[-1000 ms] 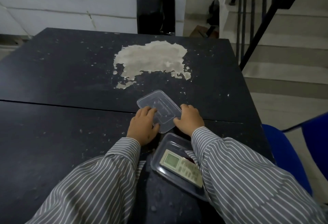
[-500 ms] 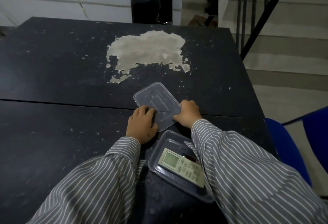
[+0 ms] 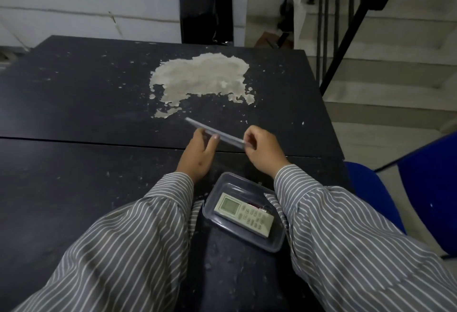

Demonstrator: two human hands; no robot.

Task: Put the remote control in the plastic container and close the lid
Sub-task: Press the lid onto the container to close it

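A white remote control with a small screen lies inside an open clear plastic container on the black table, between my forearms. Beyond it, the clear lid is lifted off the table and seen almost edge-on, tilted. My left hand holds the lid's left part with its fingers underneath. The lid's right end is pinched by my right hand. Both striped sleeves fill the foreground, and the right one covers the container's right rim.
The black table has a large pale patch of worn surface past the lid and a seam across its middle. A black chair stands at the far edge. A blue chair and a staircase with a black railing are to the right.
The lid lay flat on the table under both hands; now both hands have lifted it and tipped it up on edge. The container and remote have not moved.
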